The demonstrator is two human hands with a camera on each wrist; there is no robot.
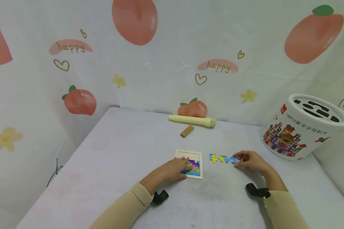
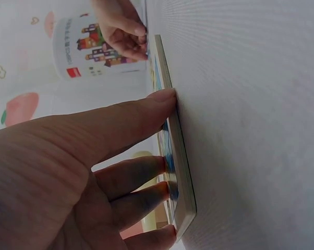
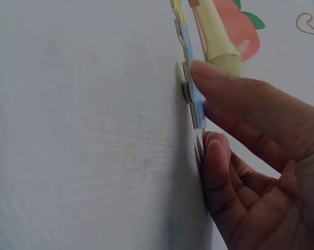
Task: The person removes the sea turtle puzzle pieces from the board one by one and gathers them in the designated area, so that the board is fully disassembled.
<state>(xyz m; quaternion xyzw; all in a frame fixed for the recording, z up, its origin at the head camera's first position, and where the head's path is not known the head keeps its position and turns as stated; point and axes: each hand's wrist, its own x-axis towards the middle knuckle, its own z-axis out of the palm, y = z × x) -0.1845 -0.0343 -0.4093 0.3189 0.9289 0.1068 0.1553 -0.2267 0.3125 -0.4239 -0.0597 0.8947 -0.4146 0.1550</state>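
Observation:
In the head view a wooden puzzle board [image 1: 201, 165] lies on the table, its lower part filled with purple, green and blue pieces. My left hand [image 1: 173, 169] rests on its left side with fingers spread. The left wrist view shows the thumb [image 2: 159, 99] on the board's edge and other fingertips on its face. To the right lies a row of puzzle pieces [image 1: 221, 158], blue with yellow figures. At the row's right end, my right hand [image 1: 253, 162] pinches a blue-and-pink puzzle piece [image 3: 197, 112] between thumb and index finger.
Behind the board are a small brown wooden block [image 1: 187, 131] and a pale yellow toy microphone [image 1: 190, 120]. A large white bucket of blocks [image 1: 301, 133] stands at the back right. The patterned cloth [image 1: 160, 73] hangs along the table's back edge.

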